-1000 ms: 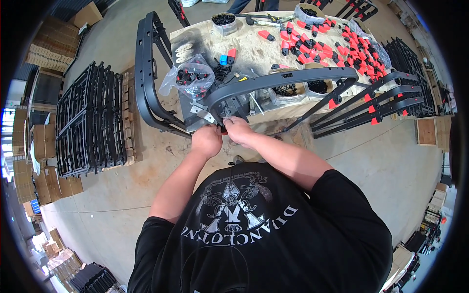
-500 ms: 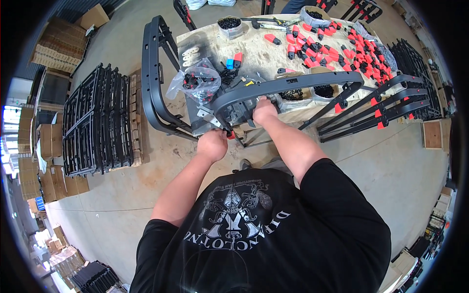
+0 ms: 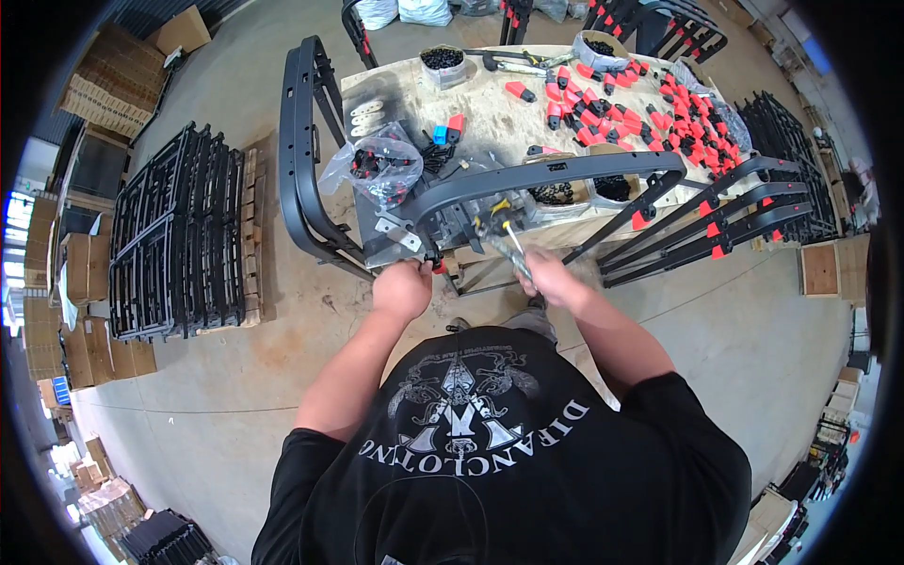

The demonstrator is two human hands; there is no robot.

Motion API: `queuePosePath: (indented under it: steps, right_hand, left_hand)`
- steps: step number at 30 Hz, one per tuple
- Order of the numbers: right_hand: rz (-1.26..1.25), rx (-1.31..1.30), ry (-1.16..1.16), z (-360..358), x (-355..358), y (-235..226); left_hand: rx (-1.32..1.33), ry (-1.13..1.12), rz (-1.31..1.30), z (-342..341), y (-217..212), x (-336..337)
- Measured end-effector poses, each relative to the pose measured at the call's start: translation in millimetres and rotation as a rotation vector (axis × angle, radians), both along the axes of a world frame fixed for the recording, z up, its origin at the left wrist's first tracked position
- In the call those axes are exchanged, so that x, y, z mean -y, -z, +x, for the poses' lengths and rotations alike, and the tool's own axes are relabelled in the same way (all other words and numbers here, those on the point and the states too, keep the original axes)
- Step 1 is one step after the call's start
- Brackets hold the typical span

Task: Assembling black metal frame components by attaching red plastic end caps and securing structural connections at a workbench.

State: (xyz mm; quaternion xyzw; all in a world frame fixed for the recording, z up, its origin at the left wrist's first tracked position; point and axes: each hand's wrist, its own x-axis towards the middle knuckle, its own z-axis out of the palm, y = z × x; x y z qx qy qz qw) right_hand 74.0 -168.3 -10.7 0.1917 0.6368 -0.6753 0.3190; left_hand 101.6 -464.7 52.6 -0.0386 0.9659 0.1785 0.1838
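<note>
My left hand (image 3: pixel 403 288) is closed at the near left end of a curved black metal frame (image 3: pixel 556 171), its fingertips on a small red and black end piece (image 3: pixel 438 266). My right hand (image 3: pixel 554 277) is wrapped round the mottled handle of a hammer (image 3: pixel 514 252), which is smeared by motion. The hammer's yellow and dark head end points up and left toward the bench, beside the frame's near left end. A flat silver metal plate (image 3: pixel 397 232) lies left of the frame end. What exactly my left fingers pinch is partly hidden.
Loose red and black plastic pieces (image 3: pixel 612 118) cover the right of the wooden bench (image 3: pixel 490 104). Tubs of black parts (image 3: pixel 443 62) and a clear bag (image 3: pixel 386 168) stand on it. Black frames (image 3: pixel 301 160) lean left and right; stacked frames (image 3: pixel 184 235) sit on a pallet.
My right hand has come back from the bench top toward my body, now with the hammer in view. My left hand stays at the frame end. The view has shifted slightly.
</note>
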Motion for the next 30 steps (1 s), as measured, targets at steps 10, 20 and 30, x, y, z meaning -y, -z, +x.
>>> queuePosePath:
  steps: [10,20,30]
  right_hand:
    - [0.033,-0.393,-0.573,37.4,-32.0,-86.8]
    - [0.507,-0.842,-0.84,29.8,-73.3,-101.4]
    - [0.504,-0.876,-0.504,35.2,-122.4,-73.7]
  left_hand:
    - [0.192,-0.134,1.037,14.7,-23.3,-60.2]
    - [-0.518,0.25,0.162,50.0,-64.2,-87.5]
    - [-0.494,-0.123,0.94,110.3,-53.2,-84.8]
